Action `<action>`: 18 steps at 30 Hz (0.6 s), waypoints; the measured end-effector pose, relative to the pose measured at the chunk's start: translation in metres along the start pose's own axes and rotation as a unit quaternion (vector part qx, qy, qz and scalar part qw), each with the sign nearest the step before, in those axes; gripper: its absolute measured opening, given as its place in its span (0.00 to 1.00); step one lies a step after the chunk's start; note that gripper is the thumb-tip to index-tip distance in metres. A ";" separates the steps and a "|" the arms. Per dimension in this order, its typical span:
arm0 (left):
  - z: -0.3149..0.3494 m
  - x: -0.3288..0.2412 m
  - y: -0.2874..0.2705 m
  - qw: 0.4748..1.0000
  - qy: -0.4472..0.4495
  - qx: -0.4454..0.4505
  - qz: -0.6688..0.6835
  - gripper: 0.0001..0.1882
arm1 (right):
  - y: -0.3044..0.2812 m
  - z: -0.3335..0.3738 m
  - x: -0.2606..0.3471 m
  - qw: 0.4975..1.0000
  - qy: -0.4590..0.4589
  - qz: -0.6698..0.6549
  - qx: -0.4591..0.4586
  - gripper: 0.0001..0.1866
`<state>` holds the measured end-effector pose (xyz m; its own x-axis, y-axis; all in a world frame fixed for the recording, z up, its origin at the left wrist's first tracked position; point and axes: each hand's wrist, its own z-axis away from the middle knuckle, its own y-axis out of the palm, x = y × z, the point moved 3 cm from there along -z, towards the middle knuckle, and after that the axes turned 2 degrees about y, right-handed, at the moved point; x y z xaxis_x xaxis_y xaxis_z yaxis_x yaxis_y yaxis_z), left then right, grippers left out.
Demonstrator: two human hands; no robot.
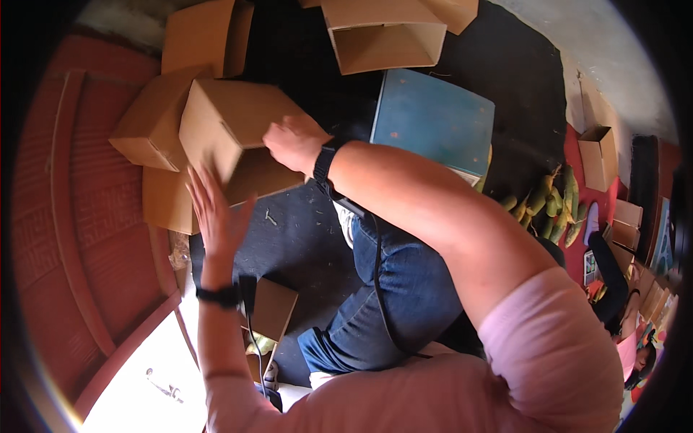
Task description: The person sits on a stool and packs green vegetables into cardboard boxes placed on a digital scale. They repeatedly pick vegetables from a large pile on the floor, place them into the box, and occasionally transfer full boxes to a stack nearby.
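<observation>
A brown cardboard box [249, 108] is tilted in front of me at the upper left, its open side toward me. My right hand [296, 144] reaches across to the box's upper right edge, its fingers closed on the cardboard there. Close to the box's lower left side is my left hand [216, 213], fingers stretched and spread, slightly blurred. Whether its palm or fingertips press on the cardboard I cannot tell. Both wrists wear black bands, and black cables run along my arms.
More cardboard boxes [155, 119] stack against the red wall [79, 209]. Another open box [386, 43] lies ahead, beyond a blue square-topped piece [433, 119]. Long green-yellow produce, seemingly corn in husks [556, 206], lies right. A small box [271, 310] stands beside my leg; another person [624, 332] sits far right.
</observation>
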<state>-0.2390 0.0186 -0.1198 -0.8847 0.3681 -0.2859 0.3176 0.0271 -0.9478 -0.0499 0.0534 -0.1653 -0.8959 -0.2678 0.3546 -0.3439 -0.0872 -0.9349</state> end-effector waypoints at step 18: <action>-0.114 -0.240 -0.025 0.951 0.089 0.162 0.247 0.12 | -0.428 0.439 -0.232 0.940 0.317 0.113 -0.052 0.17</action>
<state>0.0044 0.0353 -0.0116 -0.5741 0.4133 -0.7068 0.5329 -0.4668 -0.7058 0.4288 -0.2678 0.1469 -0.9256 0.3610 0.1139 -0.1201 0.0052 -0.9927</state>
